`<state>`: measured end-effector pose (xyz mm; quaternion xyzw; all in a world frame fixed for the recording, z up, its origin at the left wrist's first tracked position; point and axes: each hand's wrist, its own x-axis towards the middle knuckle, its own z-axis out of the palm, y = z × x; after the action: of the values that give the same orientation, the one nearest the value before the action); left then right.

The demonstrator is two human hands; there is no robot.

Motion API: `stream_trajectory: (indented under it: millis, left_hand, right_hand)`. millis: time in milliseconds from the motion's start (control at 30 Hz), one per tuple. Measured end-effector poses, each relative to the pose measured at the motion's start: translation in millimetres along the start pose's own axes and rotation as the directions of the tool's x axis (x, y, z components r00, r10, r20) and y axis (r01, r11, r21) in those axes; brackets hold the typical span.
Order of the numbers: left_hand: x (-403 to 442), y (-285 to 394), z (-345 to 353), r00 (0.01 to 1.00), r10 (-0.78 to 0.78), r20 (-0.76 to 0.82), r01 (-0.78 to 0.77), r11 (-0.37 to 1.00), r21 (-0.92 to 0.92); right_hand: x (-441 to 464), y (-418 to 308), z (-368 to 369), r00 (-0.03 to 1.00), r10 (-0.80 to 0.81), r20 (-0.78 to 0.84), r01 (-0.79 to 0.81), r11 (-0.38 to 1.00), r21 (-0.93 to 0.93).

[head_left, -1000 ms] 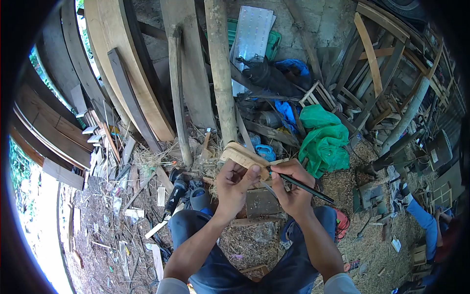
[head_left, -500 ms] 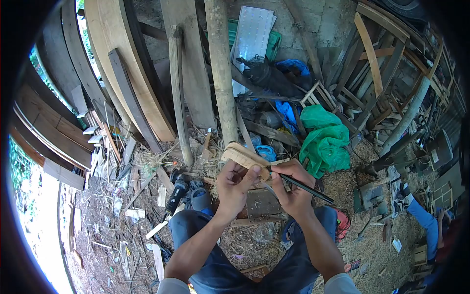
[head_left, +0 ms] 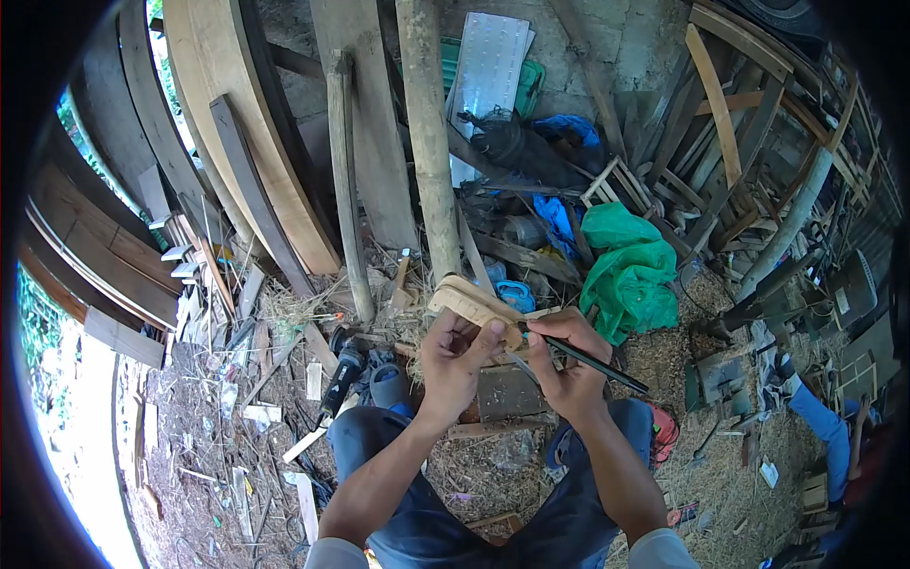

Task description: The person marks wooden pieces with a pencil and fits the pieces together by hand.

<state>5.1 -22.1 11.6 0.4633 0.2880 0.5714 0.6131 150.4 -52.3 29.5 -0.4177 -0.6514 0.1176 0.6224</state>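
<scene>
My left hand (head_left: 449,365) is closed around a pale carved wooden piece (head_left: 477,302), its thumb pressed on the near end. A row of shallow cuts marks the wood's upper face, and its far end is rounded. My right hand (head_left: 574,358) pinches a slim black pen-like tool (head_left: 599,368), which slants down to the right. The tool's left end lies close to the near end of the wood; whether it touches, I cannot tell. Just below, between the hands, a thin grey strip like a blade shows; what it belongs to is unclear.
An angle grinder (head_left: 343,375) lies left of my knees, near a blue-grey sandal (head_left: 389,387). A green plastic sheet (head_left: 627,270) is heaped ahead on the right. Boards (head_left: 237,123) and a pole (head_left: 428,142) stand in front. Another person's blue-clad limb (head_left: 817,417) shows at far right.
The black tool in my right hand has shifted very slightly, its outer end a touch to the right. My left hand and the wood look unmoved.
</scene>
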Motion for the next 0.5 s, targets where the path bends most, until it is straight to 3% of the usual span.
stream_trajectory:
  millis: [267,367,433,500]
  left_hand:
    - [-1.1,-2.7,2.0,0.998,0.044,0.052,-0.045,0.999,0.017]
    - [-0.6,-2.8,-1.8,0.996,-0.053,0.069,0.053,0.999,0.000]
    - [-0.4,-1.0,0.7,0.991,-0.126,0.049,0.134,0.970,-0.204]
    - [1.3,-0.4,0.8,0.988,-0.143,0.060,0.154,0.957,-0.246]
  right_hand:
    - [-0.2,0.2,-1.6,1.000,-0.015,-0.021,0.016,1.000,0.016]
    - [-0.1,-1.1,-2.2,1.000,0.004,-0.011,-0.003,1.000,0.029]
    - [-0.9,-0.8,-2.6,1.000,0.024,-0.017,-0.023,0.999,0.032]
    - [-0.1,-2.8,-2.7,0.999,0.035,-0.011,-0.035,0.999,0.034]
